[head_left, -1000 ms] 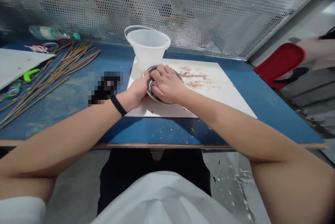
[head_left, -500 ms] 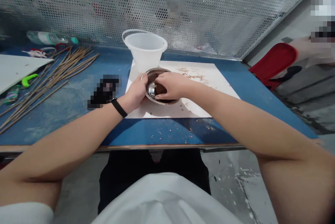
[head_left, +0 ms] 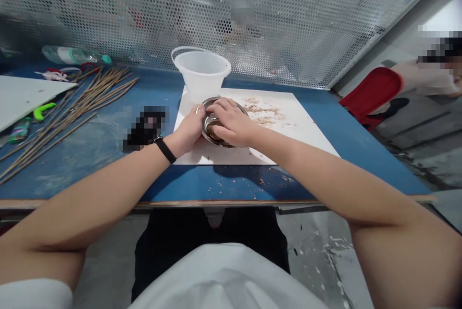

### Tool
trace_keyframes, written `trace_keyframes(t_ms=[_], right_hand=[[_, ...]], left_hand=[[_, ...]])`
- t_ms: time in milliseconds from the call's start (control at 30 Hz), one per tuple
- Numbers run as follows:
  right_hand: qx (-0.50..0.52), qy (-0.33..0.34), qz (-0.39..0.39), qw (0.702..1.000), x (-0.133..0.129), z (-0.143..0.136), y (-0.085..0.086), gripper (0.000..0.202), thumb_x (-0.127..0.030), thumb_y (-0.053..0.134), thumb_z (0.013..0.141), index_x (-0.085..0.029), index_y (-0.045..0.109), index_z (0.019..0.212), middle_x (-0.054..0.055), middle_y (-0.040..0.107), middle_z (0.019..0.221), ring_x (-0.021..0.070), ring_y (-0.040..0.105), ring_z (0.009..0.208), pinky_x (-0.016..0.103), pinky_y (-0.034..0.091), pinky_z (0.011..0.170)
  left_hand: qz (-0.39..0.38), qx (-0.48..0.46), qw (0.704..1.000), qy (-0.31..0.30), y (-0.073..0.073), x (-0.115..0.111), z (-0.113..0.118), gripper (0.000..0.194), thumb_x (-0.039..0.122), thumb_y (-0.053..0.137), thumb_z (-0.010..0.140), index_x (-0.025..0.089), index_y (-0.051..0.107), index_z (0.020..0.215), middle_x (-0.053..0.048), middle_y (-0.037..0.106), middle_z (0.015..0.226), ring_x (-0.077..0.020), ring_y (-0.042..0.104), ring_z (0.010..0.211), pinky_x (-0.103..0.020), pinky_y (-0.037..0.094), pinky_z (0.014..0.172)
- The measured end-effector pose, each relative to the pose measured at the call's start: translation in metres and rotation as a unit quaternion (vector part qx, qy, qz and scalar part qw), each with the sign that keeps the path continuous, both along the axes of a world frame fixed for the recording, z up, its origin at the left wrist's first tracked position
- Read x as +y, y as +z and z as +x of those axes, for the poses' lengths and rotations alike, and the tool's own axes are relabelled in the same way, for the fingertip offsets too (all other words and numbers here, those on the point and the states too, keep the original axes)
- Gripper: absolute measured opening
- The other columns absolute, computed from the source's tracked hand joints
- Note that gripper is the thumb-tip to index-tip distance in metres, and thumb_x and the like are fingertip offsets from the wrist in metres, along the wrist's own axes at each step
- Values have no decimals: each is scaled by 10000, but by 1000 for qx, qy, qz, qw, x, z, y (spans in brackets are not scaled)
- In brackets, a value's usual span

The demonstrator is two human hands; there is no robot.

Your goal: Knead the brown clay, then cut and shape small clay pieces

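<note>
I'd say I'm prob. midway: brown crumbs [head_left: 265,110] already lie across the white board [head_left: 299,121] right of centre, w/ a few more on the blue table [head_left: 361,155] at lower centre, so some work looks done; handling in the metal bowl [head_left: 211,121] looks unfinished, tho how much is left I can't tell, b/c my fingers hide most of the inside. The bowl's mid-frame, over the board, just below the white bucket [head_left: 201,80]. My L hand [head_left: 189,128] is at its left side, thumb on the rim, gripping it, other fingers mostly hidden. My R hand [head_left: 233,123] covers its right half, fingers bent down into it; can't tell if they're pinching anything or just pressing, nor if the bowl's resting or lifted
</note>
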State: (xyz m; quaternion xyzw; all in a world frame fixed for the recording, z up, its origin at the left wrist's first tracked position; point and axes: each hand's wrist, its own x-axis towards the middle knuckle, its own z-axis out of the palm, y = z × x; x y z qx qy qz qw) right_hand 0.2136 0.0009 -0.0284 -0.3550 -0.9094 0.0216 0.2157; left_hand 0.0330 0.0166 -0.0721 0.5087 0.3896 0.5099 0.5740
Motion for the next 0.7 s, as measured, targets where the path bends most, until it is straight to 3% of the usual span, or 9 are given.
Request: trace_keyframes(t_ms=[133,267,333,433,533,633,700], right_hand=[[-38,-69,-3,997,-3,-10,-4,461,-429,373,1071,-143,579,1369,214,630,1366,381,539,1241,572,434,1176],[-74,-200,22,977,15,-19,-4,430,-390,369,1106,-113,580,1357,251,599,1418,434,509,1334,611,413,1165],[-94,-230,41,968,23,-22,-2,460,-395,371,1120,-82,584,1382,272,581,1443,459,492,1371,627,407,1155],[-108,-221,58,968,27,-21,3,511,-419,328,1151,-68,649,1339,283,609,1426,461,506,1365,625,412,1140],[-124,-159,50,978,22,-16,9,590,-471,287,1177,-82,726,1234,274,675,1358,427,560,1308,589,435,1136],[-126,-102,11,987,14,-10,14,532,-548,486,1131,-84,735,1208,243,719,1298,371,622,1231,500,488,1115],[-132,-99,-5,986,11,-7,15,503,-546,719,1006,-84,718,1207,240,724,1298,366,644,1214,474,515,1083]], left_hand=[[-137,-27,990,-3,8,-7,5,498,639,500,1109,245,729,1310,-139,754,1457,-315,695,1376,-480,579,1160],[-168,-14,986,-1,17,-10,8,480,617,450,1131,294,720,1363,-117,782,1420,-339,729,1340,-534,623,1090],[-171,-6,985,-6,19,-9,7,467,600,462,1129,286,713,1366,-130,794,1386,-365,748,1301,-574,644,1042],[-162,-18,986,-25,17,-7,5,463,601,485,1121,282,695,1382,-135,792,1390,-363,753,1295,-584,647,1049],[-126,-38,991,6,13,-5,5,414,526,500,1126,283,696,1397,-115,771,1440,-322,734,1337,-526,638,1095],[-93,-47,994,19,8,-4,6,394,460,508,1117,264,710,1392,-119,764,1445,-305,738,1321,-504,636,1097],[-92,-49,995,11,7,-4,7,400,461,501,1117,255,709,1389,-127,764,1437,-305,752,1289,-515,641,1083]])
